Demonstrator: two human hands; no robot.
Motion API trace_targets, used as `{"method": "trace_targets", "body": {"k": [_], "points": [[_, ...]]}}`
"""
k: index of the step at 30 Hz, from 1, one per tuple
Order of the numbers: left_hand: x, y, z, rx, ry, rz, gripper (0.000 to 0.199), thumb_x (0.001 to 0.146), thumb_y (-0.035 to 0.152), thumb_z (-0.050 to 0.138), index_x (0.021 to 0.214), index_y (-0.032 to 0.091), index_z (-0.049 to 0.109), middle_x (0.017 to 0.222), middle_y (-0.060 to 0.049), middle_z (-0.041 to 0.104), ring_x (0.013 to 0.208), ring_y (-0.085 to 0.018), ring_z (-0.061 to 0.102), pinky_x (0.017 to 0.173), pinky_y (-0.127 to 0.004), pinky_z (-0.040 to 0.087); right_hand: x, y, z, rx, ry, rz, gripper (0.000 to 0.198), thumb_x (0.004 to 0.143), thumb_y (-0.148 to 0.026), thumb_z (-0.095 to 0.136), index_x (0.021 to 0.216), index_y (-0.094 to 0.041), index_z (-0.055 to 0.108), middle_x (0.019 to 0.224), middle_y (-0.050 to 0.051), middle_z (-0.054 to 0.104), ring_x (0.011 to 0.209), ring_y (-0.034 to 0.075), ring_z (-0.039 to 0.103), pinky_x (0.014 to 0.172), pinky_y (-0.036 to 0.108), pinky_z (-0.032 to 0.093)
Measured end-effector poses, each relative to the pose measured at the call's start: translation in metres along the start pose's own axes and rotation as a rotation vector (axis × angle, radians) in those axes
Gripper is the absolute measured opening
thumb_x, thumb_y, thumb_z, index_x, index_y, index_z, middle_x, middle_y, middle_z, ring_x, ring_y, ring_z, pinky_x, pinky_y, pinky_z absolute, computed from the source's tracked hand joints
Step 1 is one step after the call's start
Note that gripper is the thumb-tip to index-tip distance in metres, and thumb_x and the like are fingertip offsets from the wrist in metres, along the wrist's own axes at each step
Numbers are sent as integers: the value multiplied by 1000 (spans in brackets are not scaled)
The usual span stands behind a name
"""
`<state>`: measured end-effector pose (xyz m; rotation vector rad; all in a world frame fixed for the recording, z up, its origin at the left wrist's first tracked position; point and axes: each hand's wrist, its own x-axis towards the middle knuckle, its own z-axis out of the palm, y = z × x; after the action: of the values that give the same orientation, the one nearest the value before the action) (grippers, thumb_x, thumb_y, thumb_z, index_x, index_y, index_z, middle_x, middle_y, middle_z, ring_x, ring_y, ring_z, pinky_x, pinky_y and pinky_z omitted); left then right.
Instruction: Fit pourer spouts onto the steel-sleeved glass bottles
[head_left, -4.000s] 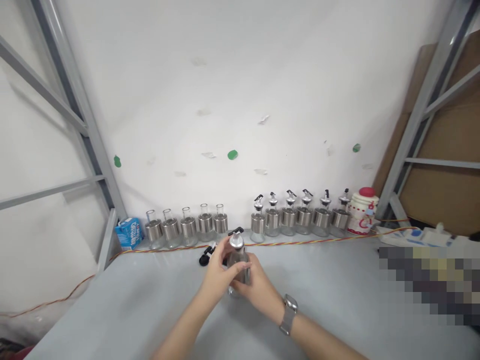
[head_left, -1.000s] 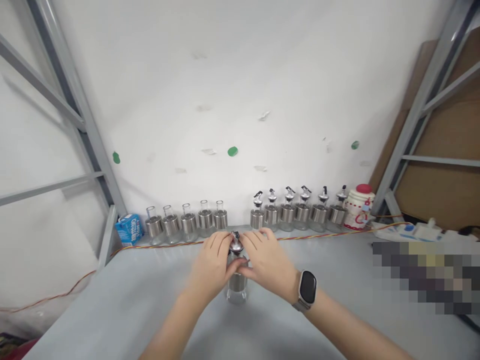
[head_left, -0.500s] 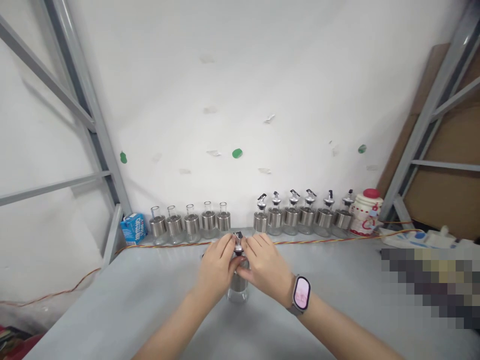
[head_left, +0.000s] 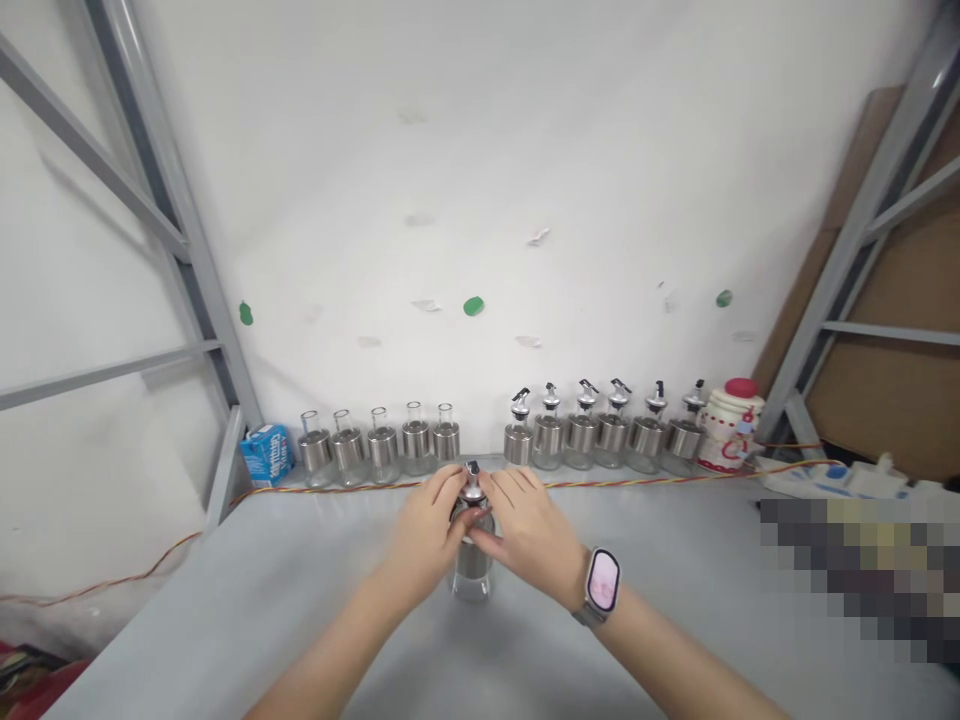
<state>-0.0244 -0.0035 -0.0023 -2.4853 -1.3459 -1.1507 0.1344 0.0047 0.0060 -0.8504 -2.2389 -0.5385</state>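
Observation:
In front of me an oil bottle (head_left: 472,562) of clear glass with a brushed-metal sleeve stands upright on the grey table (head_left: 315,590). A silver pourer spout (head_left: 472,488) with a black tip sits at its neck. My left hand (head_left: 429,522) is closed around the spout from the left, with the fingertips against its side. From the right, my right hand (head_left: 529,520), below a wristwatch (head_left: 603,580), closes on the same spout. Both thumbs meet in front, just under it, and cover most of the bottle's neck.
Along the wall at the left stand several bottles without spouts (head_left: 382,455) and a blue carton (head_left: 268,455). At the right are several bottles with spouts (head_left: 582,435) and a red-lidded jar (head_left: 731,425). A twisted wire (head_left: 645,480) runs across the table; a power strip (head_left: 862,478) lies right.
The spout sits slightly lower and its black tip has turned a little. My hands and the bottle have shifted slightly left in view, with both hands keeping hold of the spout.

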Motion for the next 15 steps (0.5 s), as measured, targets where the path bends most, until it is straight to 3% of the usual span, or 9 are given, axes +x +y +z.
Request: {"method": "trace_targets", "body": {"k": [4,9,15], "points": [[4,3,-18,56,-102,73,26,83,27,43,107,20,46,114,-9,53,104,-21,50,85,-37,43,4,7,-9,-20,-76,-68,35,78,-40,50,97,-11,49,80,8,55,75,21,48,67,34,35],[2,-1,-13,259,-59,199,34,82,33,42,110,14,47,111,-15,55,100,-26,53,79,-40,45,9,5,-9,-103,-91,-118,25,75,-40,53,80,-15,51,74,5,52,69,20,45,61,32,32],[-2,-3,-1,165,-59,114,34,85,30,37,116,16,42,118,-13,50,105,-22,51,83,-35,46,6,5,7,-65,-4,-102,15,76,-32,51,77,-16,52,70,4,50,67,18,41,61,30,30]]}}
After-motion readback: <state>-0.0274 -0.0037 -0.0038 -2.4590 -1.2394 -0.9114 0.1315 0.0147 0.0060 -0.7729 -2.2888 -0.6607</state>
